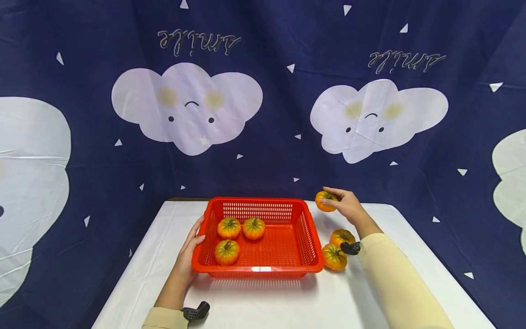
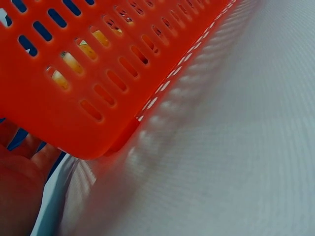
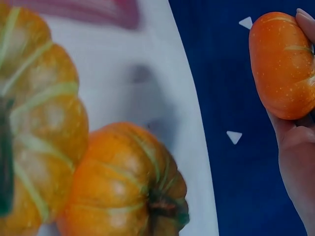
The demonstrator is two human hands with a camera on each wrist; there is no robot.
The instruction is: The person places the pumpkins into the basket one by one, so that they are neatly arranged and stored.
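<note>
Pale yellow sleeve point(image 1: 404, 283) lies closest to the head camera, running up my right forearm. Beyond its cuff, a small orange pumpkin point(image 3: 278, 69) is raised off the desk in my right hand point(image 1: 350, 205), fingers and thumb closed around it. Just beyond the basket's far right corner, it hangs near the desk's far edge. Left of it stands the red basket point(image 1: 273, 269); my left hand point(image 1: 191, 246) lies along its left side, fingers fairly straight and touching it, not wrapped round anything that I can see.

Inside the basket, just right of my left hand, sit three pumpkins point(image 1: 227, 252), two farther off and one nearer me. Nearer to me than my right hand, two loose pumpkins point(image 1: 334, 258) rest on the desk point(image 1: 263, 306) beside the basket's right wall; whether the nearer one touches it I cannot tell. I judge the work about midway: three in, three out, counting the one I hold.

Open room lies between my hands, across the right half of the basket floor, and on the white surface this side of the basket. The raised rim needs clearing, while behind both hands the navy curtain point(image 1: 283, 155) leaves little depth.
</note>
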